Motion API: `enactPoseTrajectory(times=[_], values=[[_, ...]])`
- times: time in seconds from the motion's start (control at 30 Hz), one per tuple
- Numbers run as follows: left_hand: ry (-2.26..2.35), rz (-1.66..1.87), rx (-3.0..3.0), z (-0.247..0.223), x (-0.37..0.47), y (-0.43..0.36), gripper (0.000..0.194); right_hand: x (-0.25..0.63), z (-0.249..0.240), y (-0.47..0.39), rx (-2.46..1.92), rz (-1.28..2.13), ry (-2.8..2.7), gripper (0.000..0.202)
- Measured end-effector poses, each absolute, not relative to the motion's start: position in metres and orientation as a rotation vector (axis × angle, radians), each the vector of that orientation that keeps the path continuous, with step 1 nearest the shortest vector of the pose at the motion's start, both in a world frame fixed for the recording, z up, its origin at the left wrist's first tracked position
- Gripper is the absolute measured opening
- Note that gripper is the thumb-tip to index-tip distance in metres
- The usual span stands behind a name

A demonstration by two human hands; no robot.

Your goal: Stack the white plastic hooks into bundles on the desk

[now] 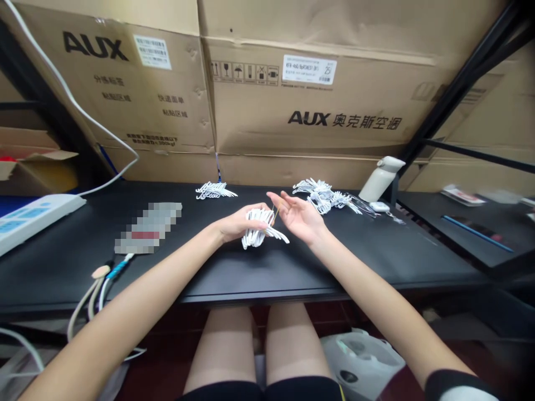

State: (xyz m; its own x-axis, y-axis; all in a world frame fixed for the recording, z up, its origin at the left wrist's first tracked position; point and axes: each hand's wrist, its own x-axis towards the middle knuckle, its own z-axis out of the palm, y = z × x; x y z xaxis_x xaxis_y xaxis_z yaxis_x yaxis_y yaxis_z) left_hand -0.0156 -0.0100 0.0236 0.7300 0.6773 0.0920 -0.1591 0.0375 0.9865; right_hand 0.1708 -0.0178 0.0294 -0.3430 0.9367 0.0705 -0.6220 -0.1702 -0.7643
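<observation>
My left hand (238, 224) is closed round a bundle of thin white hooks (254, 236), held just above the black table. The hooks lie side by side, their straight ends fanning out to the right. Close by on the right, my right hand (301, 218) has its palm turned up and its fingers stretched toward the bundle. A thin yellowish rubber band (274, 214) runs from its fingers to the bundle. Farther back lie a small bunch of similar white hooks (213, 190) and a larger white pile (324, 195) on the right.
On the black table (251, 275) stand a white bottle (381, 179) at the back right and a white power strip (39, 218) at the left. A blurred-out phone-like object (148, 228) lies with a cable attached. Cardboard boxes (259, 122) wall the back; a plastic bag (359, 356) sits below.
</observation>
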Motion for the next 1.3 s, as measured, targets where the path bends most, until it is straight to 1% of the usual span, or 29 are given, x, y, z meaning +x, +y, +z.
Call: enactPoseTrajectory(times=[0.1,0.2,0.33,0.43,0.5,0.57,0.7,0.87,1.0,1.1,1.2,1.3], values=[[0.51,0.714,1.427,0.023,-0.016,-0.009,0.034,0.17,0.029,-0.02,-0.498,1.536,-1.004,0.02],[0.557,0.734,1.428,0.023,-0.015,-0.008,0.037,0.167,0.027,-0.027,-0.556,1.237,-1.221,0.029],[0.575,0.788,1.425,0.025,-0.015,-0.009,0.041,0.161,0.023,-0.036,-0.673,0.91,-1.364,0.03],[0.581,0.813,1.474,0.027,-0.014,-0.011,0.04,0.159,0.019,-0.035,-0.736,0.767,-1.323,0.029],[0.609,0.813,1.559,0.027,-0.014,-0.012,0.041,0.16,0.017,-0.032,-0.76,0.771,-1.33,0.027],[0.66,0.83,1.693,0.027,-0.013,-0.011,0.04,0.161,0.015,-0.027,-0.776,0.844,-1.376,0.027],[0.768,0.975,1.992,0.025,-0.012,-0.007,0.041,0.164,0.012,-0.019,-0.818,0.972,-1.539,0.034],[0.708,0.993,1.955,0.014,-0.012,-0.003,0.052,0.168,0.007,-0.015,-0.912,0.899,-1.715,0.045],[0.856,0.97,1.885,0.005,-0.013,-0.001,0.057,0.169,0.003,-0.01,-0.95,0.943,-1.685,0.053],[0.908,0.916,1.881,0.001,-0.011,0.0,0.052,0.167,0.0,-0.009,-0.944,1.052,-1.636,0.056],[0.884,0.865,1.93,0.0,-0.01,0.001,0.045,0.167,0.002,-0.01,-0.931,1.145,-1.585,0.054],[0.838,0.816,1.965,0.0,-0.01,0.001,0.043,0.169,0.007,-0.012,-0.903,1.221,-1.619,0.054]])
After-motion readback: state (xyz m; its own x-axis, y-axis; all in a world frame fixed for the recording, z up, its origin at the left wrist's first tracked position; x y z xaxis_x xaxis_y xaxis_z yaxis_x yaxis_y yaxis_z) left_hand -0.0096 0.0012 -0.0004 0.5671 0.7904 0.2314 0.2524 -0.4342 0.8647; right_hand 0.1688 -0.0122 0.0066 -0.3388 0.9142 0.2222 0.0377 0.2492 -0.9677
